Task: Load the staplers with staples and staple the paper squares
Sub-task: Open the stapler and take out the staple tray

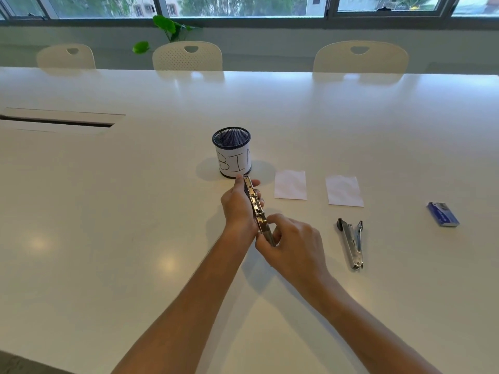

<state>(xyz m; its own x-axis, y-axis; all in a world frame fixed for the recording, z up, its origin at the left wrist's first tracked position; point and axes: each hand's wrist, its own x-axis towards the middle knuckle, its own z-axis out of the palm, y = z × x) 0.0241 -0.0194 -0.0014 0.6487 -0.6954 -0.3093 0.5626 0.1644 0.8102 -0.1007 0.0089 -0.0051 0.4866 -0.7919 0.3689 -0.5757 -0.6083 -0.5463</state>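
**Desk editor:** What do the hands have?

**Photographer:** Both are on one metal stapler (256,209), held up off the white desk (108,211) at the centre of the view. The left hand (239,209) wraps its far half, thumb on the near side and fingertips showing past the far edge. The right hand (293,245) pinches the stapler's near end between thumb and curled fingers. The stapler points toward 12 o'clock, its open metal channel facing the camera.

**Desk editor:** And the rest of the job?

**Photographer:** A second stapler (352,242) lies flat on the desk at 3 o'clock from the hands, apart from them, its arm splayed open in a narrow V toward 12 o'clock. Two paper squares lie beyond it: the nearer paper square (290,184) at 1 o'clock from the hands, the farther paper square (344,190) just beside it at 3 o'clock, the two not touching. A small blue staple box (442,214) sits well out at 3 o'clock, near the frame's right edge.

**Desk editor:** Anything else on it?

**Photographer:** A mesh cup (232,152) wrapped in white paper, hand-lettered "BI" with a further letter turned out of view, stands upright at 12 o'clock, just past the left fingertips. Three pale chairs (187,56) line the far side under a window, with a green plant (164,28) behind the middle one.
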